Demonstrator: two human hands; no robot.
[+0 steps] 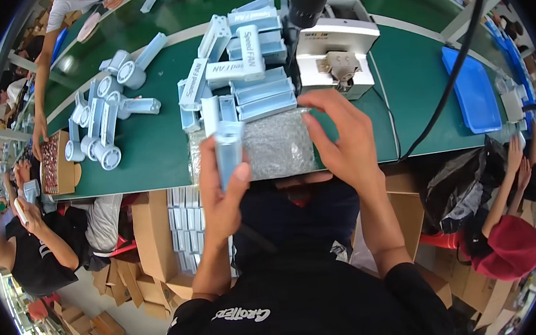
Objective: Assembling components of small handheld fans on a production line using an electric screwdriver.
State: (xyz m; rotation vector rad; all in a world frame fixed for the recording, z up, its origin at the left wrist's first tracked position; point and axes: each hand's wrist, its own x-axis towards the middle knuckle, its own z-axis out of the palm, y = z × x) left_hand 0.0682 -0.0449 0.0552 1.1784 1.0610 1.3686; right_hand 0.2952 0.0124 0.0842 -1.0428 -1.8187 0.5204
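You pinch a light blue plastic piece [230, 155] in your left hand [221, 199].
The piece stands up near the middle of the picture, over the left part of the bubble wrap [275, 145]; your right hand [349, 137], right of the middle, has its thumb and bent fingers spread apart, with the fingertips close to the pile of blue pieces [267, 106] at the top middle, but you can't tell if they touch; a white machine [312, 71] sits just right of the pile.

Pale-blue casing [230, 154] gripped in the left hand [222, 206]
The right hand [345, 142] is held, curved, beside stacked casings [267, 106].
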